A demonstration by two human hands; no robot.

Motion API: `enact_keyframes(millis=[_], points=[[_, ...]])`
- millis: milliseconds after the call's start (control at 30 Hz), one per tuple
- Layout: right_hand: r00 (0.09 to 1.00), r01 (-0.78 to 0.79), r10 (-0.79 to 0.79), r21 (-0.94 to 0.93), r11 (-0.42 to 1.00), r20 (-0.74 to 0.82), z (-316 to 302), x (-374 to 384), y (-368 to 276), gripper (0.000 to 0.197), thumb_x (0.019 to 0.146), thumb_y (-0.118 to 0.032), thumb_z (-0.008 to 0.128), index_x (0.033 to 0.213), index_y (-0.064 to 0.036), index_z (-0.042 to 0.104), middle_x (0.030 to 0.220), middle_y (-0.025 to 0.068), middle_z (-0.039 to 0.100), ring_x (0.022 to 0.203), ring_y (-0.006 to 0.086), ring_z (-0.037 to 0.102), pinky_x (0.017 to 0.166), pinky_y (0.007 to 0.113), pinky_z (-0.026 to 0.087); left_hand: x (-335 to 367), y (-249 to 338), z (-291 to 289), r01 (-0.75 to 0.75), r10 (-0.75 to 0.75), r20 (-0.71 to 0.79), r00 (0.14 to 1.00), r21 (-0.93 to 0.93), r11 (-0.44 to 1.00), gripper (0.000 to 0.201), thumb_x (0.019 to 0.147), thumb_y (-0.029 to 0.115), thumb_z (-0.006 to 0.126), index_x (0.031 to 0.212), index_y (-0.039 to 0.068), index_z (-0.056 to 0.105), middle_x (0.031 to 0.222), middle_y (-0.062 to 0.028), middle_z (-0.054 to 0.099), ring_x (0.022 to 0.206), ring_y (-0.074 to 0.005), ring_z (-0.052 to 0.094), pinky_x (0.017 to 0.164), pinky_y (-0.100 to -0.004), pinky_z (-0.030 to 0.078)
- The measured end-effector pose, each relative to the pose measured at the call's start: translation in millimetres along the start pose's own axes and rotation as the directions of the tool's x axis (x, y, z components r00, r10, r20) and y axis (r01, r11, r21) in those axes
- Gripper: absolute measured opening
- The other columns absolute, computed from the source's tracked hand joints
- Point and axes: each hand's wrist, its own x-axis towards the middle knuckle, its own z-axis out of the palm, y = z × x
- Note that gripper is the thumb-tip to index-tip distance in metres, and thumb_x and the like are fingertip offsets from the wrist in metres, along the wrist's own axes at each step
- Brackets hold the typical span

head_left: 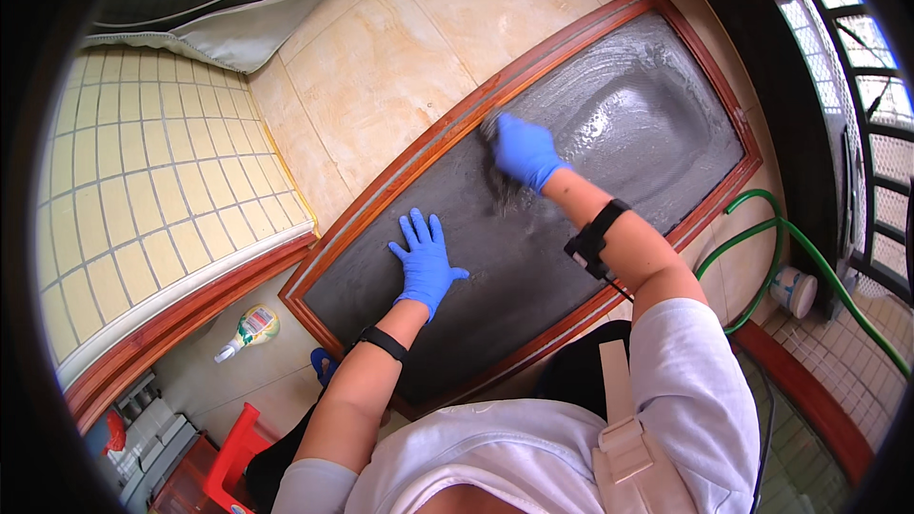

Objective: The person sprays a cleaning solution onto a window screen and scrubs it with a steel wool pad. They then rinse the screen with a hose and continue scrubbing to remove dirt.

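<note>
A framed mesh screen (495, 266) lies flat below me, dark grey inside a reddish-brown wooden frame (419, 143). My left hand (426, 266), in a blue glove, rests on the mesh with fingers spread. Farther right and up, my right hand (526, 149), gloved the same and blurred by motion, is closed and pressed to the mesh near the frame's far long side. From under its fingers shows the edge of a dark grey scrubbing pad (490, 125), mostly hidden. Wet whitish suds (619, 114) streak the screen's right part.
A spray bottle (254, 326) lies on the tiles at left, beside a red plastic stool (233, 452). A yellow-tiled ledge (162, 171) borders the left. At right are a green hose (783, 228), a white tub (793, 291) and a barred metal grille (871, 114).
</note>
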Motion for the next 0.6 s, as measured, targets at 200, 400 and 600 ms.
enact_keyframes(millis=[200, 400, 600], points=[[0.902, -0.192, 0.182, 0.014, 0.981, -0.391, -50, 10, 149, 0.020, 0.082, -0.018, 0.049, 0.098, -0.0079, 0.057, 0.096, 0.0205, 0.063, 0.092, 0.0412, 0.060, 0.080, 0.047, 0.048, -7, 0, 2, 0.014, -0.014, -0.003, 1.000, 0.002, 1.000, 0.119, 0.061, 0.062, 0.075, 0.145, 0.001, 0.016, 0.149, -0.0296, 0.008, 0.139, -0.0475, 0.008, 0.097, -0.0692, 0.028], [0.708, -0.697, 0.673, -0.057, 0.715, -0.213, -126, -82, 395, 0.053, 0.079, -0.035, 0.061, 0.122, -0.0039, 0.056, 0.122, 0.0223, 0.057, 0.115, 0.0365, 0.054, 0.097, 0.043, 0.043, 1, 13, -4, -0.013, 0.013, -0.030, 0.999, -0.010, 1.000, 0.121, 0.061, 0.060, 0.076, 0.146, 0.000, 0.014, 0.150, -0.0296, 0.006, 0.139, -0.0464, 0.007, 0.098, -0.0672, 0.029], [0.628, -0.560, 0.538, 0.152, 0.814, -0.563, -68, -100, 334, 0.060, 0.077, -0.029, 0.063, 0.129, -0.0026, 0.048, 0.119, 0.0283, 0.056, 0.110, 0.0414, 0.055, 0.096, 0.044, 0.043, -3, 4, -9, 0.039, -0.048, -0.041, 0.998, -0.214, 0.976, 0.118, 0.063, 0.048, 0.081, 0.146, -0.001, 0.013, 0.151, -0.0282, 0.003, 0.140, -0.0444, 0.005, 0.102, -0.0653, 0.026]])
